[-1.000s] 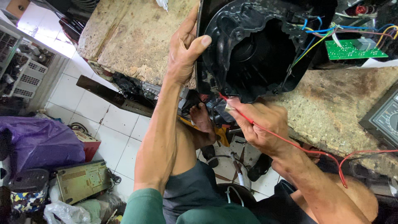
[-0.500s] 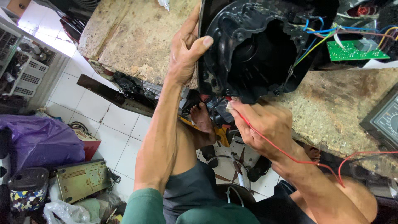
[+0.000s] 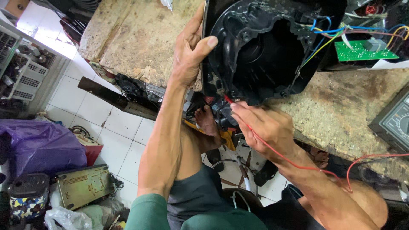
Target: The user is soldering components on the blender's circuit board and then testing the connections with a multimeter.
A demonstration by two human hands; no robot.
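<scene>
We see one black plastic housing (image 3: pixel 264 51) on the stone workbench (image 3: pixel 140 42). Left hand (image 3: pixel 189 51) clamps the housing's left edge, thumb over its rim. Right hand (image 3: pixel 266 127), just below the housing, pinches one red probe lead (image 3: pixel 294 159) against its lower rim. One green circuit board (image 3: pixel 362 50) lies right of the housing.

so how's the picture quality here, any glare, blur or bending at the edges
Head view: sharp overall, no motion blur on the left hand or right hand; the white floor tiles at upper left are washed out by bright light; the black housing interior is too dark for detail; the wide lens bends the stone bench edge and stretches the arms.
</scene>
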